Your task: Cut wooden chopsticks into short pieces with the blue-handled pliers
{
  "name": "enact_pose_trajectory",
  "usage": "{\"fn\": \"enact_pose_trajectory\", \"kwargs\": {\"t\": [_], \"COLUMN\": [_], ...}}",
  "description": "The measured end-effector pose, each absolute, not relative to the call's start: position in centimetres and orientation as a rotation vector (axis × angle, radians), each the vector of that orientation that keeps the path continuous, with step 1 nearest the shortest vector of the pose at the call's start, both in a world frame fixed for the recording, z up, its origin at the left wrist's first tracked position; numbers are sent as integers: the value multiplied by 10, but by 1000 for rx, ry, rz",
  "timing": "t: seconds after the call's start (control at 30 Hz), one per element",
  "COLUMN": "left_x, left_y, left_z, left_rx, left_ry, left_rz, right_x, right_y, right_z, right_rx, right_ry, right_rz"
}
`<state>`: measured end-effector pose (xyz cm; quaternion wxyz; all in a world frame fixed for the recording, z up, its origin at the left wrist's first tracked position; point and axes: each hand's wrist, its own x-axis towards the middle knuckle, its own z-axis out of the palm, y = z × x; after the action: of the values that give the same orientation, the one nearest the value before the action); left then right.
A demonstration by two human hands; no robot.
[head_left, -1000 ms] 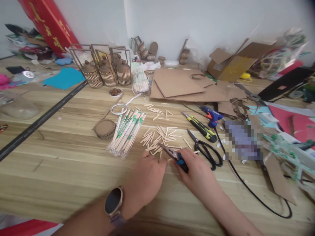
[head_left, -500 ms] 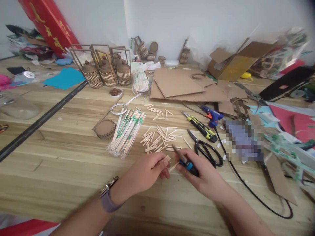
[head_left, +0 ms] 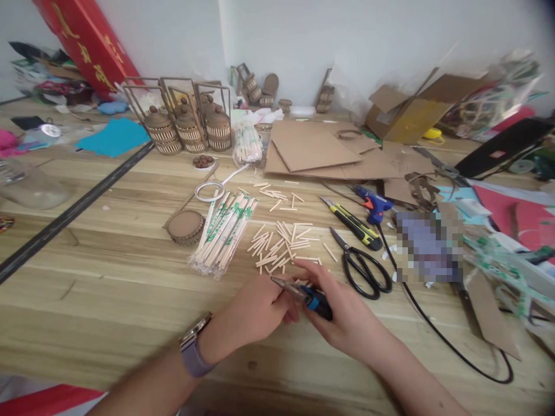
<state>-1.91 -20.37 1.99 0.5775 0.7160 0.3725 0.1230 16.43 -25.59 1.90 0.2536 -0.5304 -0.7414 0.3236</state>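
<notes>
My left hand (head_left: 255, 307) is closed, its fingers curled over the short wooden sticks it holds; the sticks themselves are now hidden behind the tool and the other hand. Pliers (head_left: 313, 300) with blue-and-black handles lie in my right hand (head_left: 349, 315), their metal tips over the back of my left hand's fingers. The two hands touch or nearly touch. Cut short sticks (head_left: 299, 245) lie scattered on the wood just beyond. To the right are black-handled scissors (head_left: 347, 249) and a yellow-black utility knife (head_left: 353, 224).
Paper-wrapped chopsticks (head_left: 228, 231) lie left of the sticks, beside a round cardboard piece (head_left: 185, 225). A blue glue gun (head_left: 376, 205) trails a black cable on the right. Behind are cardboard sheets (head_left: 312, 144) and small handled baskets (head_left: 186, 133).
My right hand has moved left and slightly down with the pliers, bringing them over my left hand. The sticks seen between my left fingers have gone out of sight.
</notes>
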Motion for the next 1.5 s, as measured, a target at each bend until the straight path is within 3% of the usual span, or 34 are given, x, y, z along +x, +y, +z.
{"fn": "enact_pose_trajectory", "kwargs": {"t": [0.27, 0.63, 1.07, 1.27, 1.5], "left_x": [-17, -10, -2, -3, -12], "left_y": [-202, -201, -210, -213, -204], "left_z": [26, 14, 12, 11, 12], "left_rx": [1499, 940, 952, 968, 1082], "left_ry": [798, 801, 753, 747, 754], "left_rz": [166, 551, 640, 644, 513], "right_x": [164, 151, 144, 147, 173], "right_y": [-256, -255, -256, -257, -264], "right_z": [17, 9, 0, 5, 40], "right_rx": [-1351, -1462, -1516, -1524, -1720], "right_ry": [-2030, -1845, -1907, -1868, -1623], "right_rz": [866, 325, 207, 383, 1091]}}
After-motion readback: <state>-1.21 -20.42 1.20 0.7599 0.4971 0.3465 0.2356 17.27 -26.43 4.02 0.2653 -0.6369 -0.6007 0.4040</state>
